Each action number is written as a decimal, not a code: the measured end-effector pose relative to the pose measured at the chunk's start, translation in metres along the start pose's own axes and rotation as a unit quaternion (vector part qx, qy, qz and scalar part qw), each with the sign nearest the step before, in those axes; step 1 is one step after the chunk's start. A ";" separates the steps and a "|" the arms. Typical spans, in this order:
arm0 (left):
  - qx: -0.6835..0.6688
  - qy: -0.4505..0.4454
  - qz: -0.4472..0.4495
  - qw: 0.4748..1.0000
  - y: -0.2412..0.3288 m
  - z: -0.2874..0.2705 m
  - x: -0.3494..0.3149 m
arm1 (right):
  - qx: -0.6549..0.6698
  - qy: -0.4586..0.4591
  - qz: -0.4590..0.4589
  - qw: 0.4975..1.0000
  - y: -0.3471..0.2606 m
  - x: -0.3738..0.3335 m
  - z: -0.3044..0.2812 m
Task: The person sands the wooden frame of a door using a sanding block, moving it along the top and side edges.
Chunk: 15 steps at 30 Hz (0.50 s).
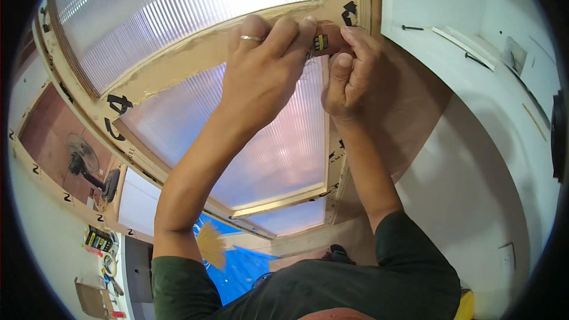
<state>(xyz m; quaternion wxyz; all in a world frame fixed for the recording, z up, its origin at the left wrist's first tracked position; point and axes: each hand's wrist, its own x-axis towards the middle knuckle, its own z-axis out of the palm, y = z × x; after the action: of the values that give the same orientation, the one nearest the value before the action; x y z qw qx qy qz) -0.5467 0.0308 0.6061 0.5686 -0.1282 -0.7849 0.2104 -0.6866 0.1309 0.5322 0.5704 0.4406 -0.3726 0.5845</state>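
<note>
Both my arms reach up to a wooden door or panel frame (349, 0) with ribbed translucent panes (278, 136). My left hand (267, 53), with a ring on one finger, has its fingers curled round a brown piece with a black and yellow label (320, 42). It lies at the cross rail between the upper and lower panes. Bent fingers of my right hand (351, 71) close on the right end of this piece, thumb toward the left. What exactly the piece is does not show, and its left part is hidden behind my left hand.
On the right, a white ledge (438, 21) carries screws (412, 28) and a white strip (465, 47). A small fan (83, 157) stands at the left, beyond the frame. Below lie a blue sheet (243, 269), a straw-coloured brush (210, 244) and a shelf with tools (111, 272).
</note>
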 end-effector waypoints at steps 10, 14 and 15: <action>-0.130 0.037 -0.015 0.991 -0.035 -0.081 -0.042 | -0.048 -0.062 -0.065 0.995 -0.001 0.005 -0.006; 0.023 0.051 -0.151 0.987 -0.106 -0.164 -0.144 | -0.103 -0.095 -0.028 0.990 -0.013 0.012 0.003; 0.046 0.035 -0.165 0.985 -0.121 -0.173 -0.164 | -0.122 -0.106 -0.032 0.986 -0.019 0.014 0.003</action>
<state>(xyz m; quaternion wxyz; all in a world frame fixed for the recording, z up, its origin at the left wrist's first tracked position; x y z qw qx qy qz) -0.3255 -0.1159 0.5728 0.6281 0.0220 -0.7641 0.1455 -0.6665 0.1345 0.5444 0.5957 0.4385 -0.4852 0.4663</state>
